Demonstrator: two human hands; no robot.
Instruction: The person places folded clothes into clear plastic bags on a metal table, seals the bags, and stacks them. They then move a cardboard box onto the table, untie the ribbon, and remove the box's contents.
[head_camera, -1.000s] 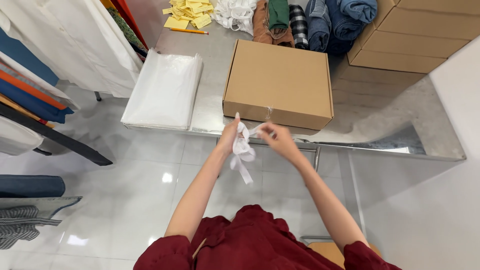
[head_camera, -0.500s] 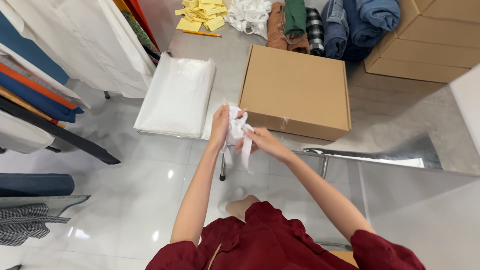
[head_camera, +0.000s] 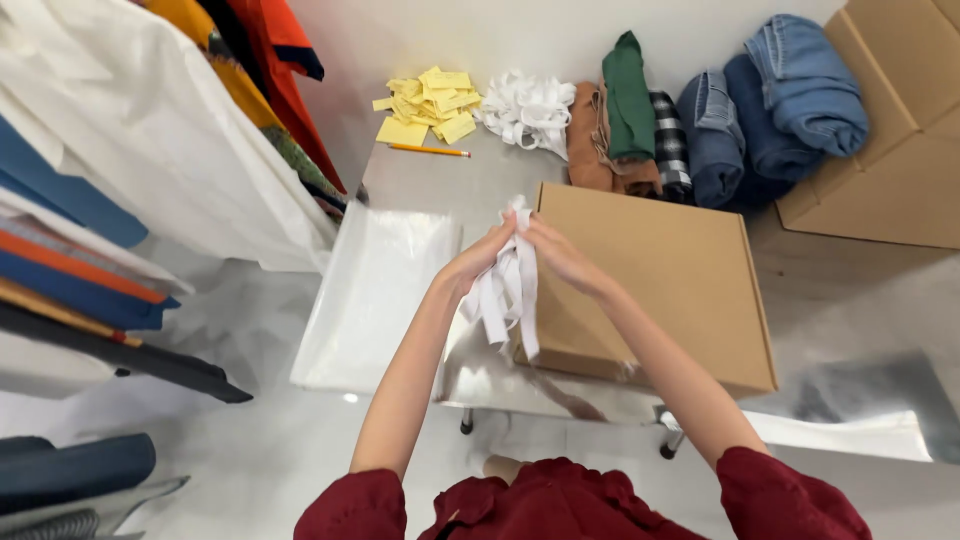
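Observation:
My left hand (head_camera: 478, 262) and my right hand (head_camera: 556, 252) meet over the metal table (head_camera: 480, 185), both pinching a bundle of white ribbon strips (head_camera: 508, 290). The strips hang down in loose loops between my hands, over the left edge of a closed brown cardboard box (head_camera: 655, 275). A stack of clear plastic bags (head_camera: 375, 295) lies flat on the table just left of my left hand.
At the table's far end lie yellow paper slips (head_camera: 428, 103), a pencil (head_camera: 430, 150), a heap of white ribbon (head_camera: 525, 108), and folded clothes including jeans (head_camera: 770, 105). Larger cardboard boxes (head_camera: 890, 150) stand at the right. Hanging garments (head_camera: 150, 150) fill the left.
My hands with the ribbon strips have risen from the box's near edge to over its left side. The view has tilted towards the table's far end.

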